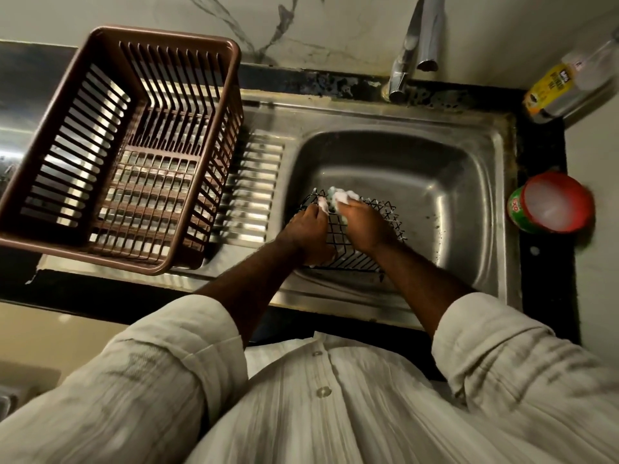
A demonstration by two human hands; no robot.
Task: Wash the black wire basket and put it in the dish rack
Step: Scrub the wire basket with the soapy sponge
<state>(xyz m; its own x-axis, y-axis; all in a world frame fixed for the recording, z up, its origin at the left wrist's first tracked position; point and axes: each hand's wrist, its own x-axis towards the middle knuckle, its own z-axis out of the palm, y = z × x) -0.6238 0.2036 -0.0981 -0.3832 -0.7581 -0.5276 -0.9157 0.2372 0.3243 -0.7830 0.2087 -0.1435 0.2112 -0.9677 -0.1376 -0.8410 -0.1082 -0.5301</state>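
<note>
We find left hand (306,227) gripping basket (385,217), right hand (363,224) clutching foamy sponge (339,196), near sink (445,192) front edge; we advise scrubbing every wire.

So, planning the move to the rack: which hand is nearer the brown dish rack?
Left. The left hand sits just right of the dish rack; the right hand lies farther right.

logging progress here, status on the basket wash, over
Left hand grips black wire basket in sink. Right hand presses foamy sponge on it. Not yet rinsed; dish rack stands left of sink.
</note>
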